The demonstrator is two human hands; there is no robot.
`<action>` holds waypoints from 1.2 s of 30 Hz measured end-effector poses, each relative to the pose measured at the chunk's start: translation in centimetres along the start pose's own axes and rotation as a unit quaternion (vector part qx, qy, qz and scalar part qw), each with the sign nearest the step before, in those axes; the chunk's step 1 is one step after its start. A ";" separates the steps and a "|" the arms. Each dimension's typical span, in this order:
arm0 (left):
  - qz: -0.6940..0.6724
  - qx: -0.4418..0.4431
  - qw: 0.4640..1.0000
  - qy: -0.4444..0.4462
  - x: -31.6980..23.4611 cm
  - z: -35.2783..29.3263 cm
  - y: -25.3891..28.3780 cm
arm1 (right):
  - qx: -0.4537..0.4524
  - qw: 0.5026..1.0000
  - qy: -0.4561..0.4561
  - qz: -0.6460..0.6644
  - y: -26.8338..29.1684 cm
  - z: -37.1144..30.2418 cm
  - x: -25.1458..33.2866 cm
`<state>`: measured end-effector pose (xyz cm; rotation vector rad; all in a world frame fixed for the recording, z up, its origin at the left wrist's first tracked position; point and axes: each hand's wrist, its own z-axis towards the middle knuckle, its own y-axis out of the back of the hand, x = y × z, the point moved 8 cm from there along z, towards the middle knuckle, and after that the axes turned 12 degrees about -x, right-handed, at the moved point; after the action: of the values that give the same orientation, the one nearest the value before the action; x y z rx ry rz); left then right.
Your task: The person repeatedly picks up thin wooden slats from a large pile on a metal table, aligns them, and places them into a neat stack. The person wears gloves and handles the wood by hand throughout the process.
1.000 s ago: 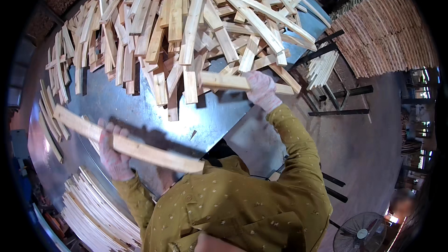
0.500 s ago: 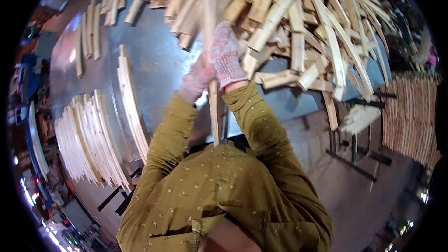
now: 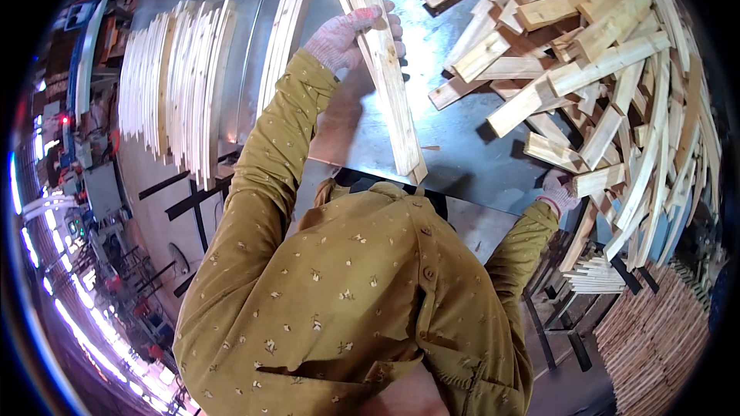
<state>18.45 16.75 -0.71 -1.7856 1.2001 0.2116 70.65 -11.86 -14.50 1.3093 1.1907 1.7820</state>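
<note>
On metal table (image 3: 462,146): left hand (image 3: 347,35) grips long slats (image 3: 385,69).

Setting: a woodworking shop seen from above, crowded on every side.
Table (image 3: 231,0): a wide sheet-metal surface, grey and shiny, with dull reflections of the light.
Table frame (image 3: 189,196): dark metal bars showing beneath the near edge.
Floor (image 3: 146,185): grey concrete, smooth, partly shaded under the table.
Machines (image 3: 89,185): grey and blue equipment at the left edge, with a small red light near it.
Light: a bright strip (image 3: 92,343) curving along the lower left rim; daylight-like glare on the metal.
Lower right: stacked thin wooden slats (image 3: 655,339) on the floor, beside a black metal stand (image 3: 555,323).
</note>
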 end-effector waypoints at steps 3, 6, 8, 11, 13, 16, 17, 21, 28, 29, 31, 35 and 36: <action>0.001 -0.032 0.999 -0.018 -0.3 -3.5 4.1 | -0.009 0.962 0.182 -0.204 6.9 -5.7 6.0; -0.051 -0.122 0.991 -0.038 -0.8 -4.1 6.6 | -0.073 0.966 0.182 -0.166 12.8 -12.2 3.6; -0.113 -0.096 0.988 -0.052 -2.2 -3.0 9.8 | -0.113 0.933 0.328 -0.097 18.1 -19.4 7.7; -0.119 -0.092 0.985 -0.081 -4.6 -2.1 12.5 | -0.013 0.920 0.117 0.375 19.3 -22.8 10.1; -0.038 -0.131 0.986 -0.093 -7.0 -2.9 12.2 | 0.075 0.803 0.028 0.591 19.4 -24.4 15.8; 0.082 -0.138 0.986 -0.044 -7.1 -3.7 12.7 | 0.509 0.368 -0.056 0.776 13.5 -28.1 29.7; 0.124 -0.116 0.985 -0.008 -6.4 -2.6 11.9 | 0.570 0.300 -0.106 0.758 10.4 -29.3 31.9; 0.117 -0.038 0.988 0.098 2.1 -4.1 11.5 | 0.625 0.458 -0.254 0.579 2.8 -37.2 35.5; 0.132 -0.199 0.961 0.139 8.5 -6.9 17.1 | 0.538 0.644 -0.199 0.506 -1.8 -41.9 26.1; 0.098 -0.195 0.964 0.150 9.2 -6.5 17.8 | 0.505 0.707 -0.132 0.477 -1.8 -40.9 26.8; 0.041 -0.179 0.969 0.168 8.0 -6.3 17.2 | 0.449 0.774 0.000 0.446 -1.3 -39.0 29.3; -0.050 -0.094 0.979 0.174 6.8 -6.7 14.3 | 0.685 0.379 -0.258 0.566 -2.2 -40.0 31.3; -0.035 -0.093 0.982 0.158 6.8 -6.5 14.4 | 0.673 0.274 -0.383 0.570 -1.3 -40.7 31.5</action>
<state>8.28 6.28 -9.82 -2.0784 1.3709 -0.0022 22.00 3.71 -7.60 3.9698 0.8167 -0.6085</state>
